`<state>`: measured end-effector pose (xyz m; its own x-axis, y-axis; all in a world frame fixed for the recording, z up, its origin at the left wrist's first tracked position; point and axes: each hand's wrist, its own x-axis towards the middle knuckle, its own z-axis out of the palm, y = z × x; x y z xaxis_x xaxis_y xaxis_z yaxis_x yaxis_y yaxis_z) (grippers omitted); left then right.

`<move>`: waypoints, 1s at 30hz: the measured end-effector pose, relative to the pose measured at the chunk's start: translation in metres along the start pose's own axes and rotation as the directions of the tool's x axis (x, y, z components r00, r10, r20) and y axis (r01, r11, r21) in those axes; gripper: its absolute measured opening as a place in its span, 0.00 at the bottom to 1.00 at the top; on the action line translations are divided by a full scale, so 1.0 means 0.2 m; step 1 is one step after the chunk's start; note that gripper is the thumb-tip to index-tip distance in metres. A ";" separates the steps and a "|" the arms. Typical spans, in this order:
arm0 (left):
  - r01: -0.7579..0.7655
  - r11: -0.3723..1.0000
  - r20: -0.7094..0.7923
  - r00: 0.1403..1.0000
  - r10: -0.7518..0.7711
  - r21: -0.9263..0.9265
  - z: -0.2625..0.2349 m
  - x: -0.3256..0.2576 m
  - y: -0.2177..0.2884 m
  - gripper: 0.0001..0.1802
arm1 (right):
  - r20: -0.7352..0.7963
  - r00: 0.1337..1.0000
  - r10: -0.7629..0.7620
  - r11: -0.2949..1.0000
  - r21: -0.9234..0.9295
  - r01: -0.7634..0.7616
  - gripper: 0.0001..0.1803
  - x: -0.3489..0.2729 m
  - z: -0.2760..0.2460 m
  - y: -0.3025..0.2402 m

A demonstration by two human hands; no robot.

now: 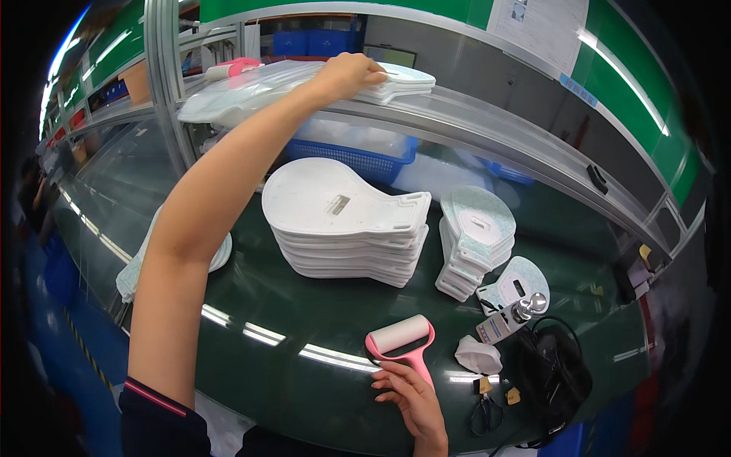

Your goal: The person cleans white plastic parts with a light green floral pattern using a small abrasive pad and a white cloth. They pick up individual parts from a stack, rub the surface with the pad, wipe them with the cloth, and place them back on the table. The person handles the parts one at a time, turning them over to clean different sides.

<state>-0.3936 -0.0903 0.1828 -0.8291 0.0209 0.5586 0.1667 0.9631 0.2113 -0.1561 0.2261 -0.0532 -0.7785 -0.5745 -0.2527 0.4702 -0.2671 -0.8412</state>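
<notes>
Reaching up and forward, my left hand (352, 77) has its fingers closed at the edge of a white paddle-shaped panel (411, 76), on a small stack on the metal shelf. My right hand (411, 402) is low over the table with fingers apart and loosely bent. It lies against the handle of a pink lint roller (401, 335) with a white roll, covering the handle's lower end. Behind the roller stands a tall stack of white paddle-shaped panels (327, 199). Right of it is a stack of smaller, pale green-patterned panels (480, 221).
Clear plastic bags (236, 95) and another pink roller (232, 68) lie on the shelf. Beneath it sits a blue basket (350, 156). At right are a single panel (525, 278), a pump bottle (502, 324), crumpled white cloth (478, 356), scissors (486, 417) and a black bag (554, 373).
</notes>
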 end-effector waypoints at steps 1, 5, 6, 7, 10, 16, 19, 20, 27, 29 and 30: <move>-0.033 0.999 -0.118 0.992 0.036 0.027 0.03 -0.01 -0.01 0.16 | 0.004 1.000 0.008 1.000 -0.006 -0.008 0.16 0.00 0.01 0.01; -0.068 0.987 -0.092 0.992 0.082 0.147 0.10 -0.01 -0.03 0.20 | 0.030 0.999 0.038 0.997 -0.068 -0.035 0.16 0.02 0.02 0.03; -0.073 0.968 -0.158 0.981 0.113 0.239 0.11 -0.05 -0.03 0.21 | 0.036 0.999 0.024 0.997 -0.080 -0.021 0.16 0.02 0.02 0.04; -0.068 0.942 -0.215 0.966 0.145 0.328 0.11 -0.12 -0.02 0.23 | 0.040 0.999 0.017 0.996 -0.092 -0.013 0.16 0.02 0.02 0.05; -0.057 0.940 -0.414 0.888 0.201 0.335 0.02 -0.32 0.04 0.25 | 0.038 0.999 -0.028 0.994 -0.109 0.032 0.15 0.01 0.04 0.06; -0.105 0.943 -0.541 0.796 0.271 0.317 -0.25 -1.13 0.08 0.20 | -0.044 0.977 -0.209 0.972 -0.117 0.202 0.15 -0.09 0.05 0.06; 0.156 0.938 -0.477 0.879 0.011 0.309 -0.20 -1.51 -0.17 0.19 | -0.024 0.976 -0.218 0.969 -0.122 0.214 0.15 -0.13 0.10 0.07; 0.269 0.884 -0.426 0.900 -0.089 0.384 -0.19 -1.64 -0.31 0.19 | 0.005 0.979 -0.204 0.972 -0.119 0.203 0.15 -0.14 0.12 0.08; 0.406 0.837 -0.205 0.913 -0.353 0.367 -0.20 -1.99 -0.74 0.19 | 0.076 0.987 -0.139 0.973 -0.174 0.150 0.14 -0.15 0.21 0.10; 0.315 0.862 -0.111 0.949 -0.296 0.396 -0.21 -1.98 -0.77 0.18 | 0.090 0.989 -0.115 0.976 -0.174 0.129 0.14 -0.16 0.23 0.12; 0.270 0.846 -0.061 0.960 -0.274 0.460 -0.21 -1.98 -0.79 0.17 | 0.102 0.989 -0.104 0.978 -0.170 0.120 0.14 -0.16 0.24 0.13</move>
<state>-0.0695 -0.2614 -0.0374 -0.8089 -0.2599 0.5274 -0.3286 0.9437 -0.0390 -0.0990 0.2006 -0.0435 -0.7767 -0.6195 -0.1138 0.2955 -0.1988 -0.9344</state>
